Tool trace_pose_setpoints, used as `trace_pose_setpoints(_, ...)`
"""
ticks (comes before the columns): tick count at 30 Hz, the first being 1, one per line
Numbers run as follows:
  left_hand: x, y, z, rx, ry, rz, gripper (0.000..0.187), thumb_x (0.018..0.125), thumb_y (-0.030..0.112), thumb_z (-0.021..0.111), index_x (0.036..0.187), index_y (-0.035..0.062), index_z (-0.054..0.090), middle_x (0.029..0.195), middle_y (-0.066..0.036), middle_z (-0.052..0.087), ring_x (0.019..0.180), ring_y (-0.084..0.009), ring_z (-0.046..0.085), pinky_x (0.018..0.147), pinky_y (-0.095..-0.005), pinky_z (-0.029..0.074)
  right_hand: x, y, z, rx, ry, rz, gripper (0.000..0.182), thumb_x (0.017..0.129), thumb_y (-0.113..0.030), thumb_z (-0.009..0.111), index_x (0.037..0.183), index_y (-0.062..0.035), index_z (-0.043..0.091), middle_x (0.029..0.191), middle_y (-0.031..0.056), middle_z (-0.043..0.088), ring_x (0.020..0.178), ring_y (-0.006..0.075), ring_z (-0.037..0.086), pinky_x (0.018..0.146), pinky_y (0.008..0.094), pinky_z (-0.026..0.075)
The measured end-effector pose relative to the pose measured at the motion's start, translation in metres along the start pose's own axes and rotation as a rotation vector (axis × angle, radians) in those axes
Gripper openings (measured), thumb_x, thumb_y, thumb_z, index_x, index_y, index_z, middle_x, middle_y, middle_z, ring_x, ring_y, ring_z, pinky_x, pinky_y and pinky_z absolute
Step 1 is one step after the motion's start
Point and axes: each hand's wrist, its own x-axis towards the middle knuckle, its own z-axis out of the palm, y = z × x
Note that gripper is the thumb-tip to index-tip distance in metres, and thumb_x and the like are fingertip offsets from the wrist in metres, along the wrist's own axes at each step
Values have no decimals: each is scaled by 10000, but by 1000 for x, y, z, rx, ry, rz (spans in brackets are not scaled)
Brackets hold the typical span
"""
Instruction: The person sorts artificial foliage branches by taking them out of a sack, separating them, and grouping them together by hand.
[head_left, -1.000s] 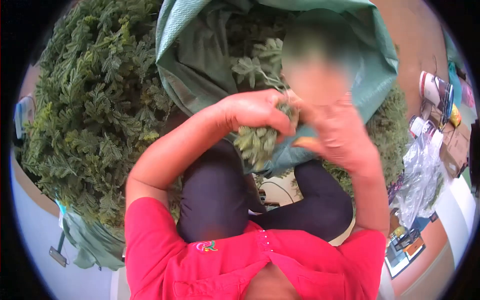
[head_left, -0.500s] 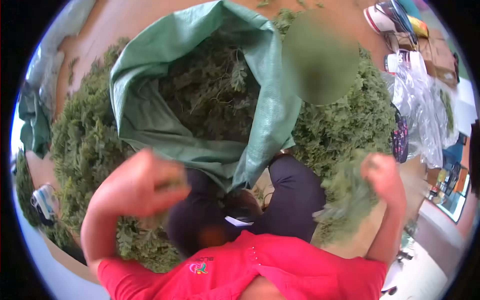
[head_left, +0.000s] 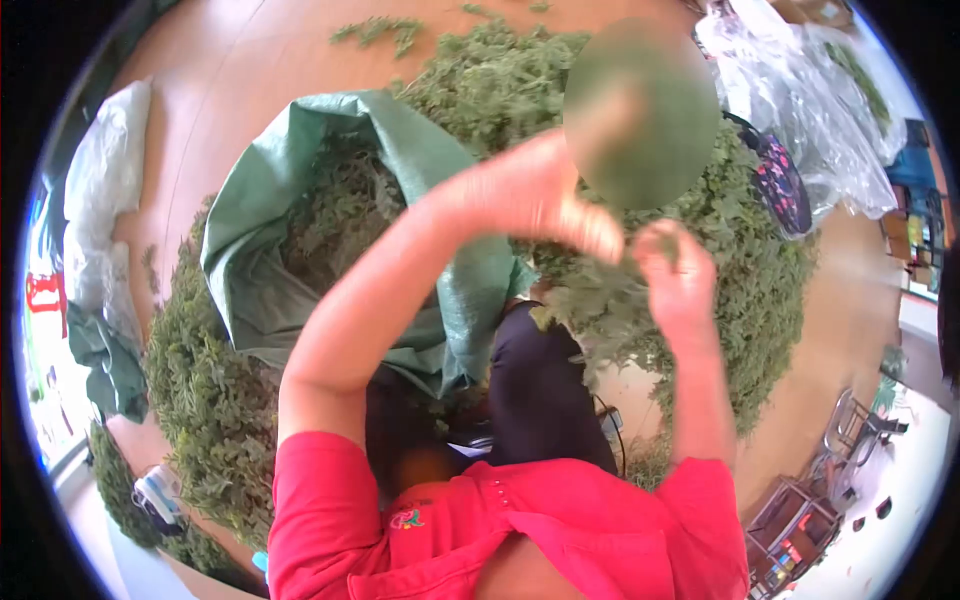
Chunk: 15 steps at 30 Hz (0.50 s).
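My left hand [head_left: 545, 195] reaches across to the right over the big green leaf pile [head_left: 740, 290]. Its thumb is spread away from the other fingers, whose tips are hidden by a blurred oval patch. Close beside it my right hand [head_left: 680, 275] is closed, its fingertips pinched on a leafy green sprig [head_left: 600, 310] that hangs down to the left, smeared by motion. The open green sack [head_left: 450, 290] stands in front of my knees at the left, with darker greenery [head_left: 340, 215] inside.
Another heap of greenery [head_left: 210, 400] lies left of the sack. Clear plastic sheeting [head_left: 800, 90] and a dark floral bag [head_left: 780, 185] are at the upper right. Loose sprigs [head_left: 380, 32] lie on the brown floor [head_left: 240, 90]. A metal-framed chair [head_left: 850, 425] stands at the right.
My left hand has swung from the left side across to the right pile. My right hand has moved up and inward with the sprig. The view has turned to the right.
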Motion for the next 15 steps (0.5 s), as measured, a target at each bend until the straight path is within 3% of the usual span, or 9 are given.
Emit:
trace_pose_setpoints(1,-7,11,19,-21,-73,76,1426,480,560,830,1455,19,-60,1446,-312,244,1363,-369,261,1102,-448,259,-1,-15,6,45,-40,-70,100,819,-39,607,917,-36,591,806,70,644,765,174,637,646,306,500)
trace_pose_setpoints(2,-17,25,36,-106,-103,-12,1402,470,590,813,1471,32,5,1476,-240,241,1362,-339,280,1110,-443,243,-1,-31,10,74,-68,-148,133,798,-35,627,928,-33,596,810,97,655,806,197,662,663,321,513)
trace_pose_setpoints(3,-24,34,50,-203,-29,55,1099,532,513,816,1315,34,212,1450,-256,278,1356,-343,295,1106,-443,250,-1,-37,18,338,-45,-390,182,749,-37,667,919,-40,600,752,114,644,754,244,663,674,340,505)
trace_pose_setpoints(4,-30,42,63,-296,39,131,800,593,436,818,1159,37,419,1424,-271,316,1350,-346,311,1102,-442,258,-6,-59,14,172,22,-595,235,706,-84,704,910,-37,600,803,124,642,755,288,652,702,374,493)
trace_pose_setpoints(5,-36,50,76,-382,101,211,512,655,360,821,1003,39,626,1399,-287,353,1344,-350,327,1097,-442,265,-10,-75,13,297,-108,-608,307,696,-178,723,934,-37,588,859,113,642,745,294,639,716,401,481)
trace_pose_setpoints(6,-42,59,85,-467,138,233,497,663,355,811,1000,38,630,1375,-283,368,1318,-346,342,1080,-437,276,-16,-81,24,265,-25,-798,377,661,-232,722,948,-42,569,876,102,629,760,285,639,709,403,484)
trace_pose_setpoints(8,-54,78,97,-489,162,152,468,677,346,792,992,35,637,1328,-277,398,1267,-337,373,1045,-426,298,-36,-110,19,303,50,-972,289,610,-94,684,881,-66,587,763,74,598,702,282,624,626,365,498)
trace_pose_setpoints(13,-87,110,126,-312,194,-198,401,715,322,745,973,28,654,1210,-260,473,1139,-314,451,958,-401,352,-101,-142,0,594,131,-872,106,764,-95,631,803,-47,544,673,63,556,583,278,573,554,348,464)
trace_pose_setpoints(15,-93,115,140,-236,189,-261,376,730,313,726,965,26,661,1162,-253,503,1088,-305,482,923,-391,373,-125,-142,-12,693,95,-503,174,878,-167,566,763,-42,528,651,75,542,549,260,525,528,333,426)
